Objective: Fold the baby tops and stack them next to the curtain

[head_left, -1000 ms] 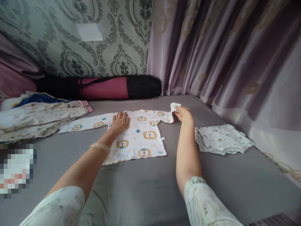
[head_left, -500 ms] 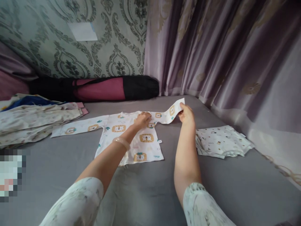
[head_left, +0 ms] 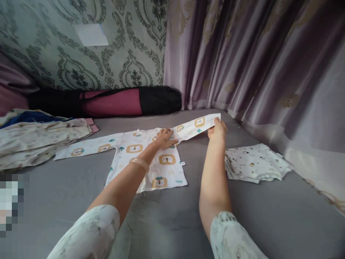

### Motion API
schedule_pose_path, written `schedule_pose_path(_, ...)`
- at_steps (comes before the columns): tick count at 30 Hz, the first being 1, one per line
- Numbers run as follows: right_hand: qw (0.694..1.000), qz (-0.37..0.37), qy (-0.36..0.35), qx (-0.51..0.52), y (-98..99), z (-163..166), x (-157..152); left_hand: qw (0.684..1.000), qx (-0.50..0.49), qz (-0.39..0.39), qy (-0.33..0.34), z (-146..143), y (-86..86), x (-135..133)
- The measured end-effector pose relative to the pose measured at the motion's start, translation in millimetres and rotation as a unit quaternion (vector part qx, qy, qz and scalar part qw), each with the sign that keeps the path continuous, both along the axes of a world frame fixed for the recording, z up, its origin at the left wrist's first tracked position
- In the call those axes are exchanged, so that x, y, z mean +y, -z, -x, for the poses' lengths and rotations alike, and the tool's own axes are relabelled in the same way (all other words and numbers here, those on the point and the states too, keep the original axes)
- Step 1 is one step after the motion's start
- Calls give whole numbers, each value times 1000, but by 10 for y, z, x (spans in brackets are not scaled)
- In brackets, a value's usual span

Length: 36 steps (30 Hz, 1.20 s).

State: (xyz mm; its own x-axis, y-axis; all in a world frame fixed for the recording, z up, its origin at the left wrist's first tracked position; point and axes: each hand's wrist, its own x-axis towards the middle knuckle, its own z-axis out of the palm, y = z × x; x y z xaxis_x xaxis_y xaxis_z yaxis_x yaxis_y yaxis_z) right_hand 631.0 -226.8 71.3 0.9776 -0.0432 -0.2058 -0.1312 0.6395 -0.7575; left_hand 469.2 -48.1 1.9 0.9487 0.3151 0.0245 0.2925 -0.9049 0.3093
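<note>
And there it is, a white shirt (head_left: pixel 161 171) laid out across the middle of the grey sheet (head_left: pixel 167 223), front and centre! Tan, squarish lion faces march over it, with leafy green tufts and faint outlined shapes between them. The cloth looks thin, soft and matt, its body a near-rectangle with a slightly wavy lower hem and a small white tag poking out of the side seam.

The left hand (head_left: pixel 165 139) is open, palm down, fingers spread on the shirt near the shoulder, a pale, glossy bangle (head_left: pixel 139 164) round the wrist. Out to the side, the right hand (head_left: pixel 217 129) is pinching the cuff between thumb and fingers, and that sleeve runs straight and smooth, angled up and away from the body! The opposite sleeve lies flat, its end near a loose heap of clothes (head_left: pixel 40 142), all soft folds, with pink cuffs and a flash of deep blue.

Just beside the right forearm, a folded garment (head_left: pixel 257 162), white with tiny dark and brown motifs, sits in flat, ragged-edged layers. Behind, a long, rounded black-and-pink bag (head_left: pixel 110 102) lies by scrolled wallpaper (head_left: pixel 134 70), next to satiny mauve curtains (head_left: pixel 229 54) in deep vertical pleats.
</note>
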Motion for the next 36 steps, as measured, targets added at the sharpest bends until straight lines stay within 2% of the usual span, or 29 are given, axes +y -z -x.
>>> schedule_pose_path(6, 999, -12, -44, -16, -96, 46, 71, 997, 71, 9, 2, -122, -192, 25)
schedule_pose_path(11, 993, -37, -107, -27, -218, 163, 270, 995, 94, 36, 13, -198, -367, 31)
schedule_pose_path(14, 987, -44, -149, -38, -288, 281, 396, 992, 116, 55, -6, -253, -454, 13)
schedule_pose_path(19, 978, -86, -191, -2, -409, 548, 548, 984, 167, 44, -31, -393, -537, -17)
schedule_pose_path(23, 971, -97, -218, 4, -415, 673, 649, 982, 186, 28, -28, -431, -542, -21)
schedule_pose_path(31, 970, -64, -235, -8, -296, 731, 814, 992, 86, 86, -23, -252, -390, 76)
schedule_pose_path(34, 971, -68, -229, 3, -287, 779, 856, 985, 4, 168, -48, -23, -352, 174)
schedule_pose_path(36, 971, -66, -230, 2, -275, 813, 891, 959, -71, 253, -102, 186, -323, 250)
